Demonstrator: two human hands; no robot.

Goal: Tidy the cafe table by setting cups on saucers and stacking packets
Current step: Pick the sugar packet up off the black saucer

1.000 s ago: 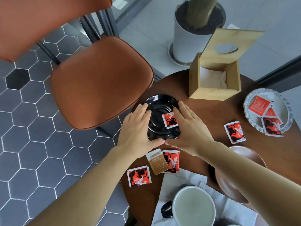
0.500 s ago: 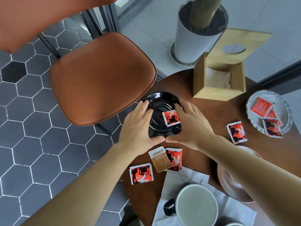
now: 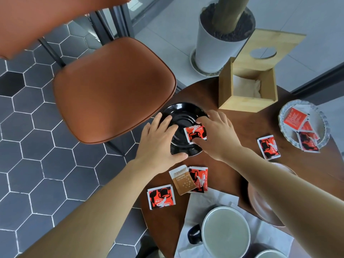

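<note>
A black saucer [image 3: 183, 112] sits at the far left edge of the round wooden table [image 3: 232, 118], with a red packet [image 3: 194, 133] lying on it. My left hand [image 3: 158, 142] grips the saucer's left rim, thumb at the near edge. My right hand [image 3: 217, 136] covers the right rim, its thumb and index finger closed on the red packet. Loose packets lie nearby: a red one [image 3: 161, 197], a brown one [image 3: 182, 181] overlapping another red one [image 3: 200, 178], and one at the right [image 3: 269, 147]. A white cup [image 3: 225, 231] stands on a napkin [image 3: 210, 200].
A glass dish [image 3: 283, 116] at the right holds several red packets. A brown saucer [image 3: 260, 205] lies under my right forearm. A wooden tissue box [image 3: 247, 101] stands behind the black saucer. An orange chair [image 3: 111, 90] is close on the left, and a potted plant [image 3: 214, 53] stands beyond.
My right thumb has left the saucer's near rim and moved up onto the red packet. My left hand stays on the saucer, which has hardly moved.
</note>
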